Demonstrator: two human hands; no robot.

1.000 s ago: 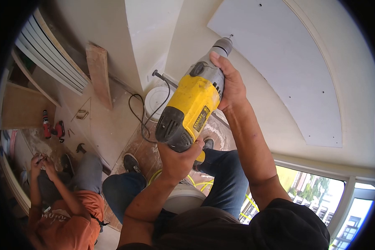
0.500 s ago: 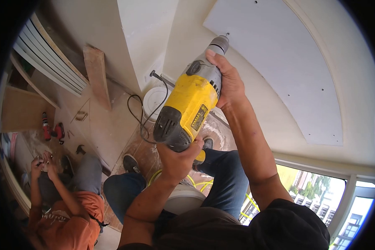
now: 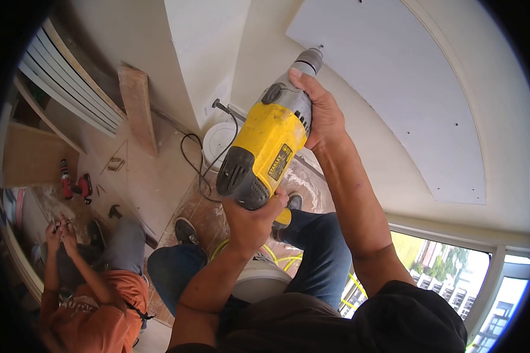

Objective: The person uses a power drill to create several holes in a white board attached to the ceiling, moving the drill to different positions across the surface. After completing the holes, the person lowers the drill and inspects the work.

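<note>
Beyond a yellow drill (image 3: 271, 135), a cream wall (image 3: 265, 53) carries a white panel (image 3: 388, 94), whose curved edge sweeps off to the tool's right, toward a window (image 3: 453, 267). Dusty tiled floor (image 3: 203, 215) shows below the drill, a stretch of it separating the tool from a co-worker (image 3: 112, 306) in orange, seated well apart to its left. A wooden board (image 3: 138, 106) stands farther forward on that side, a wide gap between its near edge and the drill's casing. The drill itself is held up at a slant, nose toward the panel, in a two-handed grip. Just left of it, a white bucket (image 3: 219, 136) stands near the wall's corner, a black cord (image 3: 237, 126) looping past its rim. The right hand (image 3: 324, 115) wraps the drill's grey front housing, thumb over the top; the left hand (image 3: 250, 222) is curled around the rear grip, its fingers mostly hidden. Two red power tools (image 3: 66, 183) lie well left of the drill, a hammer (image 3: 115, 210) somewhat nearer to it. Smallest is the bit (image 3: 321, 46) at the drill's tip, set just inside the panel's edge near one corner; whether it touches the panel is too fine to tell.
</note>
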